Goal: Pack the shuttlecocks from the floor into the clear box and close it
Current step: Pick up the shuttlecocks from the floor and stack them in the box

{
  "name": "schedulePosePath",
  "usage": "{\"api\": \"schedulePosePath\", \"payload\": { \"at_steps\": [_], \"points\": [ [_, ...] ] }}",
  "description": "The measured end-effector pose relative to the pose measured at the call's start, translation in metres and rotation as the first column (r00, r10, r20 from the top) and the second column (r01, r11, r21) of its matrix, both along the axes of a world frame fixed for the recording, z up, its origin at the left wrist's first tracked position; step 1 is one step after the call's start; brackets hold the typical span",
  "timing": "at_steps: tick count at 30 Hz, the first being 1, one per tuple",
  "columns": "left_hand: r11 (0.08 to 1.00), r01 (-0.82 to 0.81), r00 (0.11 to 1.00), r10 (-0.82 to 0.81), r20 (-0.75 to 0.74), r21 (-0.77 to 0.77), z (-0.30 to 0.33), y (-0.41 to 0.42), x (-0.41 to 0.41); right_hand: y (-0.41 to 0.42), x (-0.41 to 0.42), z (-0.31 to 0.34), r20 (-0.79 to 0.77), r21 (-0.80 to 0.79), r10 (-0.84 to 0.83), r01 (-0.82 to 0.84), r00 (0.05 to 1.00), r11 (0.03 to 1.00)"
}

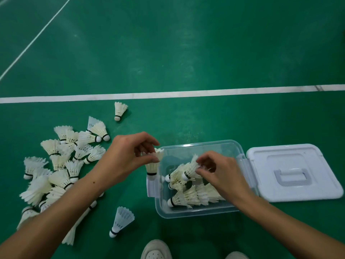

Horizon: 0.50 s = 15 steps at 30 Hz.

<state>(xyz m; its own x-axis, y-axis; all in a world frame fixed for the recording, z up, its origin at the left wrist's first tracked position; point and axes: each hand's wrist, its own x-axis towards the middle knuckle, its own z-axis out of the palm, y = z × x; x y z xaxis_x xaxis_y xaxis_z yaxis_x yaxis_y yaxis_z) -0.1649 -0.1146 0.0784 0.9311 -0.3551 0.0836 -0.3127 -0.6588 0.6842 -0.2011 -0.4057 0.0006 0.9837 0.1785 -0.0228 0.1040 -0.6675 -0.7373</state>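
The clear box (pixel 231 209) stands open on the green floor, with several white shuttlecocks (pixel 188 198) lying inside. My left hand (pixel 128 156) hovers at the box's left rim, pinching one feather shuttlecock (pixel 153 166) by its skirt, cork down. My right hand (pixel 220 172) is over the box, fingers closed on the feathers of another shuttlecock (pixel 189 171) that rests on those inside. A pile of several shuttlecocks (pixel 61 165) lies on the floor to the left. The box's lid (pixel 295 172) lies flat, hinged open to the right.
A single shuttlecock (pixel 120 111) lies near the white court line (pixel 168 94). A bluish plastic shuttlecock (pixel 121 221) lies on the floor below my left forearm. The toes of two white shoes (pixel 155 250) show at the bottom edge.
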Motion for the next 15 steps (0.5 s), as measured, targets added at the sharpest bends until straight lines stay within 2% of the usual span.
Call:
{"api": "schedulePosePath", "payload": {
  "at_steps": [4, 8, 12, 15],
  "points": [
    [0.999, -0.043, 0.996, 0.044, 0.072, -0.014, -0.003, 0.006, -0.017, 0.014, -0.012, -0.015, 0.025, -0.065, 0.062, -0.06, 0.998, 0.996],
    [1.0, -0.022, 0.983, 0.02, 0.185, 0.011, -0.002, 0.002, -0.027, 0.03, -0.008, -0.026, 0.086, -0.164, 0.139, -0.124, 0.986, 0.979],
    [1.0, -0.022, 0.974, 0.019, 0.226, 0.01, -0.005, -0.003, -0.03, 0.037, -0.005, -0.043, 0.028, -0.22, 0.185, -0.175, 0.982, 0.96],
    [1.0, 0.002, 0.981, 0.001, 0.194, -0.014, -0.006, -0.009, -0.029, 0.039, -0.005, -0.049, -0.024, -0.217, 0.196, -0.197, 0.98, 0.956]
  ]
}}
